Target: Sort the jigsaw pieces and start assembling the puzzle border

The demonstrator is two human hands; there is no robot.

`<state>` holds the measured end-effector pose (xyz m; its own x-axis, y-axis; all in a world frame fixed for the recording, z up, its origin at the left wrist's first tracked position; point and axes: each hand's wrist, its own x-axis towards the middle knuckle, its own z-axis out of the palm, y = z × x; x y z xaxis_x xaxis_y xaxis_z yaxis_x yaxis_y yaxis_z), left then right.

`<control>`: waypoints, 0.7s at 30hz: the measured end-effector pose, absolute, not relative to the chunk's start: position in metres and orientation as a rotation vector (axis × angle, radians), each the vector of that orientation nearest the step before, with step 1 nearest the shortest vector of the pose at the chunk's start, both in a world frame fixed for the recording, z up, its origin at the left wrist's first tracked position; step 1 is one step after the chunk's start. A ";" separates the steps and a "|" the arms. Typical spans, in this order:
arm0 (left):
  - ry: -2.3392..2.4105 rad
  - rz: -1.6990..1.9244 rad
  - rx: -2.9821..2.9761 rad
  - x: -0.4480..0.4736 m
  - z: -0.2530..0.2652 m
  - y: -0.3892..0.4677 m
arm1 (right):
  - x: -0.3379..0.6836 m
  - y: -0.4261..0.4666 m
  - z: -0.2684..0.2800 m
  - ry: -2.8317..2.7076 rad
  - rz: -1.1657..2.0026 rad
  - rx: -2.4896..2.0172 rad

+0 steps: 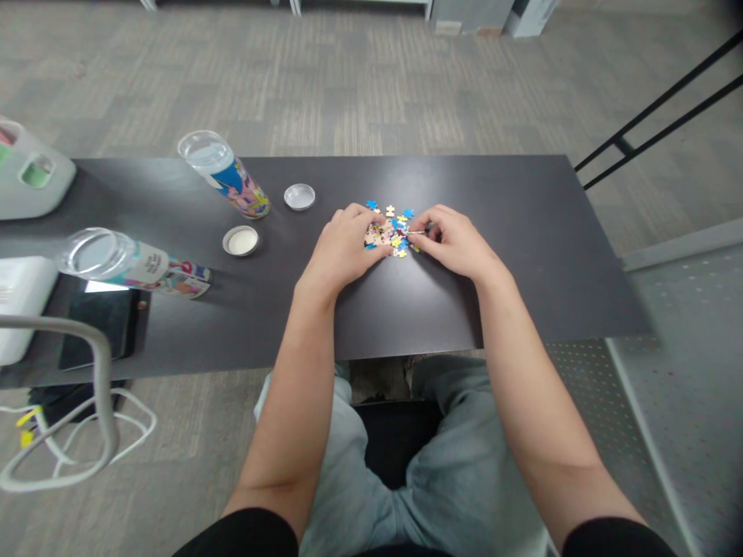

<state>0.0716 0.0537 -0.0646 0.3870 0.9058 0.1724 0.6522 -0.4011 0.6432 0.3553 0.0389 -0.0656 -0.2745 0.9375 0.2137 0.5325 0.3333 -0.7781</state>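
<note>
A small heap of jigsaw puzzle pieces (398, 224) in blue, yellow and pinkish tones lies on the dark table, between my two hands. My left hand (347, 246) rests along the heap's left side, thumb and fingers apart, curved around the pieces. On the other side, my right hand (450, 238) pinches one puzzle piece (416, 233) between thumb and fingers; it shows edge-on as a thin pale strip. What is printed on that piece cannot be made out. Fingers of both hands hide parts of the heap's edges.
Left of my hands stand two clear printed canisters, one farther back (235, 182) and one nearer (156, 267). Two round lids (299, 196) (241, 241) lie beside them. A dark tablet-like device (98, 325), a white container (35, 174) and a grey cable (104, 387) are at far left.
</note>
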 end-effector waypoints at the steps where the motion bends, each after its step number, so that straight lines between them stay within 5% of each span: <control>1: 1.323 0.731 2.169 0.071 -0.066 0.054 | 0.356 0.040 -0.066 -1.910 0.764 -1.297; 16: 1.275 1.028 1.966 0.064 -0.063 0.064 | 0.360 0.045 -0.074 -1.738 0.763 -1.338; 21: 1.504 0.770 2.071 0.047 -0.062 0.057 | 0.361 0.037 -0.068 -1.840 0.720 -1.343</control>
<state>0.0475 0.0565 -0.0619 0.2442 0.9550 0.1682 0.6947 -0.2933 0.6568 0.3614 0.0373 -0.0677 -0.1836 0.9549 0.2335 0.5429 0.2965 -0.7857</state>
